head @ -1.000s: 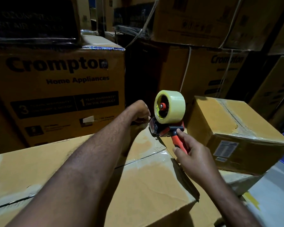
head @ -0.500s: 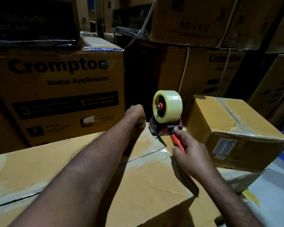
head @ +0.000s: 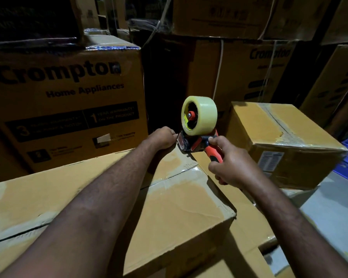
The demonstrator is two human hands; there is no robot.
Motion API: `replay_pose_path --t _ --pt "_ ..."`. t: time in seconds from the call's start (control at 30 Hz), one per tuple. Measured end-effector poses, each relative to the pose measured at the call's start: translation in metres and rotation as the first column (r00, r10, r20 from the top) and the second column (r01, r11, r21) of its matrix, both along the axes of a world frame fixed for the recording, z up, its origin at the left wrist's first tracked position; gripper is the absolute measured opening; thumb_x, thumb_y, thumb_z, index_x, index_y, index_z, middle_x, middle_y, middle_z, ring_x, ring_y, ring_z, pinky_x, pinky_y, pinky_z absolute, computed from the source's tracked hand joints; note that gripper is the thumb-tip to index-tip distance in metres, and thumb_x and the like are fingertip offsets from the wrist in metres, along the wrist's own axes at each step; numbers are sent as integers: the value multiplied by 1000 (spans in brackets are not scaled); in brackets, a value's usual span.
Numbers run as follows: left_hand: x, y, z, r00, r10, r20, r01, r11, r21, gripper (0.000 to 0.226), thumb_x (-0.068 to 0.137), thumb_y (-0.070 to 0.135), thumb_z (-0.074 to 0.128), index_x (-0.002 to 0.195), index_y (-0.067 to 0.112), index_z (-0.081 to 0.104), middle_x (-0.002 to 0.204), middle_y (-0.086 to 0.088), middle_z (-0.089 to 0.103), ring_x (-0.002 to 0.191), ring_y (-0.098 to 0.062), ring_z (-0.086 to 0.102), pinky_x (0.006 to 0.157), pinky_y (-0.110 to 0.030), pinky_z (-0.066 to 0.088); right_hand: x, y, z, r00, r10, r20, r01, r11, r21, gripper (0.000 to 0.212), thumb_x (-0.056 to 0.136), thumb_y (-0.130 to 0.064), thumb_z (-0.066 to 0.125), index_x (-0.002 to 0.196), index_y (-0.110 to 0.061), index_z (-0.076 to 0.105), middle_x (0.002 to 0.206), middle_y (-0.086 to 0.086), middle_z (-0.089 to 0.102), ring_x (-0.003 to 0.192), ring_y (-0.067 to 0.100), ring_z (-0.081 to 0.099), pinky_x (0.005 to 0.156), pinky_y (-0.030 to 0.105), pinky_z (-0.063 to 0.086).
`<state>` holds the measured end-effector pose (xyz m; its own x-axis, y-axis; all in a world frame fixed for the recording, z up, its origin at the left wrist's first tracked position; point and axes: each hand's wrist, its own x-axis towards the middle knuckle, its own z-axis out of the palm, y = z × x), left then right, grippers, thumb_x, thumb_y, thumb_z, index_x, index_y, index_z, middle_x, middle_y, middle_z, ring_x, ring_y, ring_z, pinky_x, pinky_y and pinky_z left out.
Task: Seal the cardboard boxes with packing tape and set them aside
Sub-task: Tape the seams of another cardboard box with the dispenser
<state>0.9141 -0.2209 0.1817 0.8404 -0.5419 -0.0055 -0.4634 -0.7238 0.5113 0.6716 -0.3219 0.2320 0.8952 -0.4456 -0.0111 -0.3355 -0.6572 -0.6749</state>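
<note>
Cartons [head: 68,101] in dim stacks behind long box [head: 179,207]; grey floor [head: 329,207] alongside.

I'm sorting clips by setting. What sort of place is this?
Most likely a warehouse or stockroom. Printed appliance cartons stand stacked all round, a strapped carton sits among them at the back, and the right hand holds a tape dispenser at the far edge of a plain cardboard box.

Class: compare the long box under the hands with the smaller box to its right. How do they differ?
The long box is far bigger than the smaller box. The smaller box has a white label on its side; the long box shows none. Left hand, right hand and tape dispenser are at the long box; no hand touches the smaller box. Both are brown cardboard.
</note>
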Motion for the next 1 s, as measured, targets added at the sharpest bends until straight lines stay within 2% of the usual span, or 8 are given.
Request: replay_pose_path --t 0.3,0.5,0.57,0.67,0.73,0.8,0.9,1.0 --pt "-4 -7 -1 998 -40 -38 39 999 -30 37 103 40 53 76 17 62 69 2 57 65 -12 53 57 -27 38 -37 -8 -1 999 -21 -34 22 1000 22 72 89 -18 67 140 -52 31 117 -4 47 71 17 70 57 31 61" --pt "-5 -4 0 1000 -29 -6 29 999 -33 35 103 43 53 90 15 69 80 -1 65 70 -12 57 60 -27 42 -85 -9 2 998 -12 -60 15 998 62 73 88 -19 69 140 -53 31 114 -3 52 72 19 70 58 32 61" --pt "-7 -2 0 1000 -16 -11 15 999 -42 37 102 44 54 103 13 73 91 -3 70 77 -14 61 65 -28 46 -96 -7 1 998 -19 -56 23 997 68 72 88 -19 69 139 -54 32 115 -3 53 70 19 70 57 32 61" --pt "-19 -9 0 994 23 103 -21 1000 -23 39 102 43 55 132 20 65 129 -3 66 112 -21 61 90 -38 51 -101 -2 -2 999 -40 -31 41 998 53 70 87 -20 69 135 -57 33 115 -2 54 71 18 69 56 32 61" --pt "-31 -20 0 974 -1 227 -5 1000 28 45 102 42 52 144 26 54 147 -2 53 134 -25 48 108 -51 41 -100 0 -2 999 -33 -24 34 998 44 70 87 -21 68 134 -58 32 118 -3 53 75 17 67 56 31 60" --pt "-41 -31 -4 967 -157 201 123 977 174 51 102 51 48 150 35 44 163 1 31 152 -28 20 117 -68 15 -99 0 -1 999 -29 -22 29 999 31 70 88 -21 67 135 -58 31 120 -2 53 77 17 66 55 29 60" --pt "-45 -36 -19 955 -278 98 217 889 404 66 94 72 40 155 50 25 170 6 -2 154 -30 -15 110 -72 -17 -96 -1 1 999 -32 -36 33 999 36 72 89 -20 66 137 -57 28 120 -1 51 77 17 67 55 26 59" --pt "-39 -33 -21 965 -239 107 168 877 450 65 97 72 33 156 49 18 170 5 -7 153 -30 -21 110 -71 -21 -93 1 0 999 -34 -39 36 998 59 73 89 -20 67 138 -56 27 120 1 52 79 18 67 58 29 60"
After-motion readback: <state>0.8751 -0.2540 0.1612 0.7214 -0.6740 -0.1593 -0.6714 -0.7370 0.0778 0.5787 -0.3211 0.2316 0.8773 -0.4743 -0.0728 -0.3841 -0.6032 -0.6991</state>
